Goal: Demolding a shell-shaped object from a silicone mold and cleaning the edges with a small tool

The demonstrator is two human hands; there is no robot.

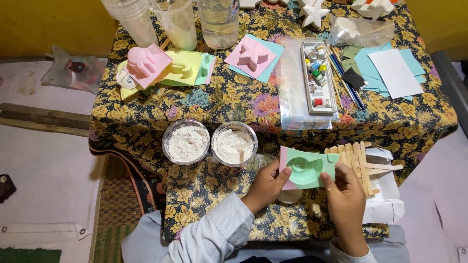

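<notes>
Small table draped in a dark floral cloth (pixel 214 104), yellow wall behind, pale floor mats around.

Both hands hold a mint-green moulded plastic tray with a round hollow (pixel 306 168), a pink tray stacked under it — near edge of the table, right of centre. Left hand (pixel 267 185) pinches its left edge, thumb on top; right hand (pixel 345 195) grips the near right corner, thumb on the rim.

Just right of it: loose wooden craft sticks (pixel 360 163) on a white paper bag (pixel 385 207). Left of it: two clear round tubs of white powder (pixel 187 142) side by side, touching.

Far side — pink star mould (pixel 252 54), pink and yellow moulds at far left (pixel 161 63), paint set in a white tray (pixel 317 78), brushes, coloured paper sheets (pixel 390 70), clear plastic cups (pixel 180 22).
</notes>
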